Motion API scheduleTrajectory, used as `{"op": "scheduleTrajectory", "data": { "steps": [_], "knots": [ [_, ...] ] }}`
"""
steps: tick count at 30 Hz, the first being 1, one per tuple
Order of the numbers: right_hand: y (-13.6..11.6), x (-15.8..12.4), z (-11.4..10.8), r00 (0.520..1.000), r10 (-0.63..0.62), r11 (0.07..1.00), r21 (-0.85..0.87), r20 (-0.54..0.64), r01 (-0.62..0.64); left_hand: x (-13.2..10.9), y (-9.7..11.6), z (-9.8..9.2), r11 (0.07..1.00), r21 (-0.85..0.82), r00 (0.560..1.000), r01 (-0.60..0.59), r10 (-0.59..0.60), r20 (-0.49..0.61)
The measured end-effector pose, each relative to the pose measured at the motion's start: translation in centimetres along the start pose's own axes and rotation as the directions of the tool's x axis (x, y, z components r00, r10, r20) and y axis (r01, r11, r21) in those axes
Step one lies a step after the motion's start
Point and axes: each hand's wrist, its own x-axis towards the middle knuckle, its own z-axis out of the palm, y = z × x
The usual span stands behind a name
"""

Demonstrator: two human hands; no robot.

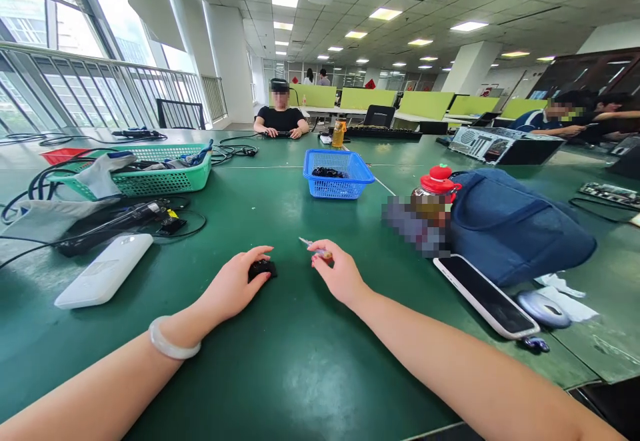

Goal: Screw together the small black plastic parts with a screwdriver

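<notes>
My left hand (239,280), with a pale bangle on its wrist, rests on the green table (320,334). Its thumb and fingers are curled round a small black part (263,268), whose exact kind I cannot make out. To the right, my right hand (340,273) grips a small screwdriver (323,253) by its handle. The thin metal shaft points left and away from me, apart from the black part. Fingers cover much of the handle. Beyond both hands stands a blue plastic basket (339,188) with black pieces inside.
A green basket (193,178) with gloves, cables and a white case (105,271) lie left. On the right are a navy bag (515,228), a red-lidded jar (436,184), a phone (485,294) and an open computer case (505,146). A person (281,120) sits opposite.
</notes>
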Motion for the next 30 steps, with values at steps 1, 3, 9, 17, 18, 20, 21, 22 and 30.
{"op": "scheduleTrajectory", "data": {
  "steps": [1, 3, 9, 17, 18, 20, 21, 22, 30],
  "knots": [
    [-0.1, -0.1, -0.1, 1.0, -0.015, 0.999, 0.032, -0.019, 0.015, 0.1, -0.1, -0.1, 0.999, -0.037, 1.0, 0.028, -0.028, 0.006],
    [-0.8, -0.5, -0.4, 0.991, -0.128, 0.991, 0.039, -0.04, 0.13, 0.3, -0.4, -0.1, 0.992, -0.103, 0.998, 0.066, -0.065, 0.019],
    [-2.9, -2.3, -0.6, 0.765, -0.633, 0.757, -0.108, 0.119, 0.644, 0.5, -1.1, 0.3, 0.96, -0.27, 0.997, 0.075, -0.073, 0.018],
    [-3.0, -2.3, 0.1, 0.642, -0.725, 0.626, -0.149, 0.249, 0.766, 0.1, 0.0, 0.2, 0.91, -0.412, 0.988, 0.054, 0.011, 0.154],
    [-3.1, -2.3, 0.1, 0.645, -0.726, 0.625, -0.163, 0.237, 0.763, 0.1, 0.0, 0.2, 0.911, -0.41, 0.988, 0.05, 0.015, 0.155],
    [-3.2, -2.4, -0.1, 0.648, -0.728, 0.621, -0.182, 0.224, 0.762, 0.1, 0.0, 0.2, 0.91, -0.412, 0.988, 0.05, 0.016, 0.156],
    [-3.1, -2.4, -0.2, 0.645, -0.731, 0.617, -0.189, 0.221, 0.764, 0.1, 0.0, 0.2, 0.91, -0.412, 0.987, 0.052, 0.015, 0.158],
    [-3.1, -2.5, -0.2, 0.643, -0.734, 0.612, -0.196, 0.22, 0.766, 0.1, 0.0, 0.1, 0.913, -0.405, 0.987, 0.052, 0.015, 0.162],
    [-2.8, -2.7, 0.0, 0.635, -0.733, 0.59, -0.238, 0.244, 0.772, 0.2, 0.2, -0.3, 0.947, -0.315, 0.98, 0.059, 0.005, 0.198]
  ]
}}
